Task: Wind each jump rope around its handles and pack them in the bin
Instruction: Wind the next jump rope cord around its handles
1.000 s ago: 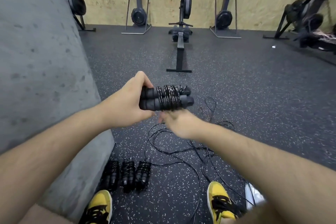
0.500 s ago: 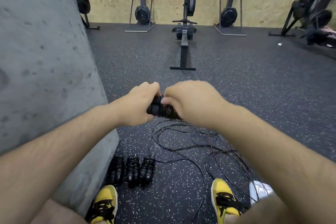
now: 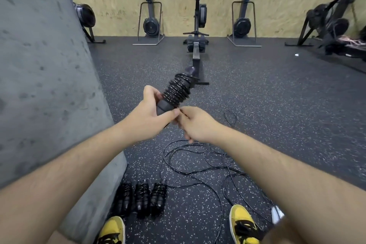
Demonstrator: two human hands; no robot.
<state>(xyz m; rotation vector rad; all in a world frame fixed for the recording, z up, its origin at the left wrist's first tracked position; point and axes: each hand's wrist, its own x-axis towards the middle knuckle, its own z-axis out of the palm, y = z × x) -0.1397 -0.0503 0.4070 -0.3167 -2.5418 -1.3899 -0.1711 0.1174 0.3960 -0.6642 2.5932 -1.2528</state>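
Jump rope sits in the middle of the frame, wound around its handles, with the left hand wrapped around the handle ends. Right hand pinches the thin cord beside them. Pulling each loop tight should stop it slipping.

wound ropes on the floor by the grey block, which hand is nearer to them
Left. The left hand, gripping the jump rope, is up above the three wound ropes; the right hand is farther right.
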